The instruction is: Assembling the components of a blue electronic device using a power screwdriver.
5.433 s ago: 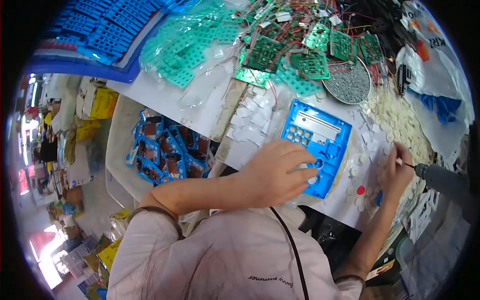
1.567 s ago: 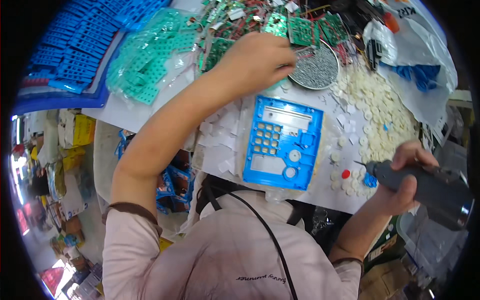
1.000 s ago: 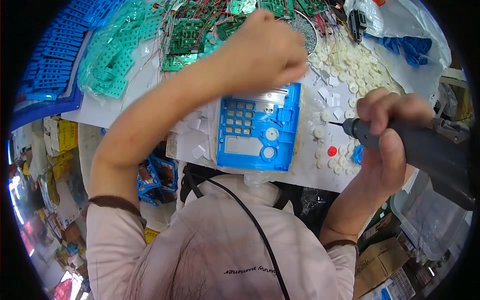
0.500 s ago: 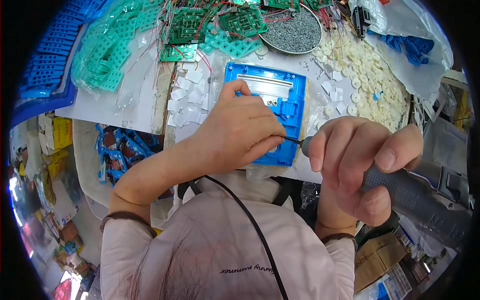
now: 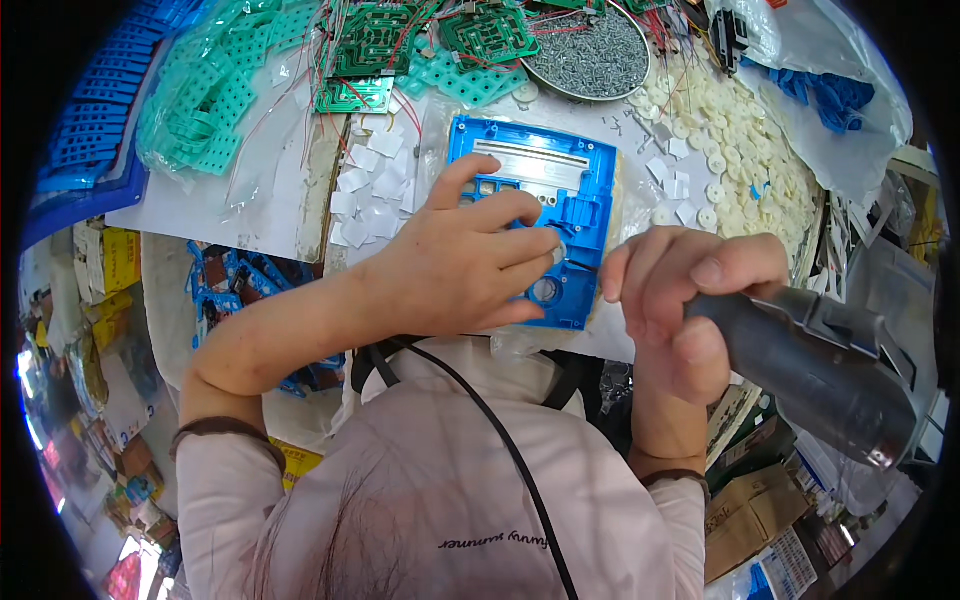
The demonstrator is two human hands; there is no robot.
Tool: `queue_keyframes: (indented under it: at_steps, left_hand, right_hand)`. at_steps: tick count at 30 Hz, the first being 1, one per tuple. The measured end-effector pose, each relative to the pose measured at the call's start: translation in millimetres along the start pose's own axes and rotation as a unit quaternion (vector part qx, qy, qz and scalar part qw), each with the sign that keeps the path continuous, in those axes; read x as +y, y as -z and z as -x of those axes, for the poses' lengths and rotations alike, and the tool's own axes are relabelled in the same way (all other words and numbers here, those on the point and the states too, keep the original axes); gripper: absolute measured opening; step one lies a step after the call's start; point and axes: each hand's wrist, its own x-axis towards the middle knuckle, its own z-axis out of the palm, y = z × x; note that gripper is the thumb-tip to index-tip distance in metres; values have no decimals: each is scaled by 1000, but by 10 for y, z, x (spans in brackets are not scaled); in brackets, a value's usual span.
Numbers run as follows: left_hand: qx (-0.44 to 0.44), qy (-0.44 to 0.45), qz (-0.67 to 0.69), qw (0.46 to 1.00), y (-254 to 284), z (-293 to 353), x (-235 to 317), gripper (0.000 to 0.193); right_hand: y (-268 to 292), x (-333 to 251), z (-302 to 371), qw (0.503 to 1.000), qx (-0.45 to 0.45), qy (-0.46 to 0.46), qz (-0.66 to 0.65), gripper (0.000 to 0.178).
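A blue plastic housing (image 5: 597,190) lies open side up on the table, with a silvery strip and round openings in it. My left hand (image 5: 475,255) rests over its left and middle part, fingers spread, gripping nothing that I can see. By its fingertips a small pale round part (image 5: 559,252) sits in the housing, partly covered. My right hand (image 5: 690,300) is wrapped round a dark electric screwdriver (image 5: 820,365), held at a slant from the right. Its thin dark bit (image 5: 581,266) reaches toward the housing beside the pale part; whether the tip touches a screw cannot be made out.
Behind the housing are a round dish of screws (image 5: 590,55), green circuit boards (image 5: 375,45) with red wires and turquoise perforated sheets (image 5: 215,110). White discs (image 5: 765,170) are heaped at the right. White paper squares (image 5: 370,185) lie left of the housing; blue parts (image 5: 245,275) fill a container lower left.
My left hand's fingers have spread and drawn back from the screwdriver bit, uncovering the pale round part. My right hand and the screwdriver have shifted slightly left, the tool's rear end swinging a little.
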Motion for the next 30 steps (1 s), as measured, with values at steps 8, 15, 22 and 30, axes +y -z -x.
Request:
queue_keyframes:
  at_steps: [8, 15, 22, 30]
  left_hand:
    - [-50, -34, -65, 996, 21, -45, -26, 28]
    - [35, -60, -37, 997, -138, -38, -43, 9]
    - [91, -9, -39, 995, 90, -29, -112, 7]
    - [156, 330, -241, 899, 1247, 670, -1693, 17]
  right_hand:
    - [-111, 279, 23, 999, 30, 5, 23, 29]
    - [38, 441, -15, 988, -67, 54, 129, 28]
    - [236, 34, -78, 995, 19, 79, 59, 41]
    - [644, -667, -140, 985, 103, 43, 133, 44]
